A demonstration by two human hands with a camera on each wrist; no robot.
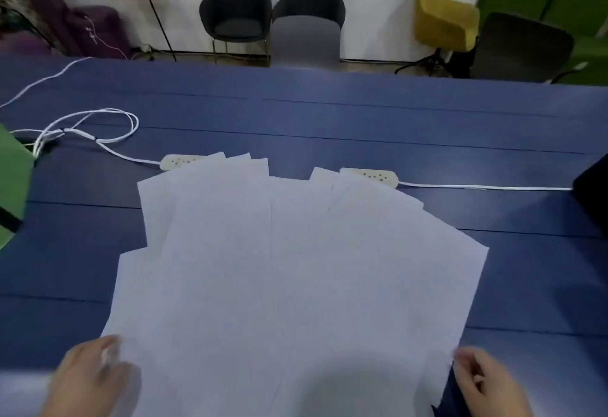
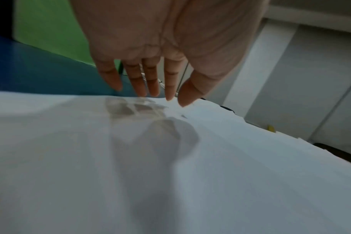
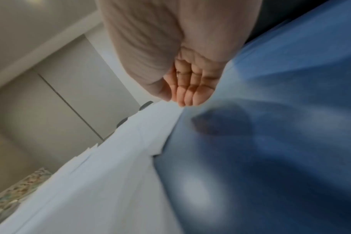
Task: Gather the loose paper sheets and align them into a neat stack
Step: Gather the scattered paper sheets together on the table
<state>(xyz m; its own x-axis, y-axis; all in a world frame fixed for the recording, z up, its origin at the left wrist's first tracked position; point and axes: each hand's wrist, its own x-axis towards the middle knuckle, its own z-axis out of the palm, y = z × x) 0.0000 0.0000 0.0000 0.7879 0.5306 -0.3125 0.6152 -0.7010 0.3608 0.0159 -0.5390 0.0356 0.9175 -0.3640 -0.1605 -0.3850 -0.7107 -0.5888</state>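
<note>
Several white paper sheets (image 1: 296, 268) lie fanned out and overlapping on the blue table (image 1: 362, 120), spreading from the near edge toward the middle. My left hand (image 1: 95, 374) is at the fan's near-left corner; in the left wrist view the left hand (image 2: 150, 88) has its fingers straight and spread just above the paper sheets (image 2: 170, 174). My right hand (image 1: 480, 380) is at the near-right edge of the fan; in the right wrist view the right hand (image 3: 186, 93) hangs with straight fingers held together beside the paper sheets (image 3: 110, 174), holding nothing.
Two white power strips (image 1: 179, 161) (image 1: 371, 175) with white cables (image 1: 95, 127) lie just beyond the fan, partly under its far corners. A green object (image 1: 13, 186) sits at the left edge, a dark object (image 1: 592, 186) at the right. Chairs (image 1: 237, 12) stand past the table.
</note>
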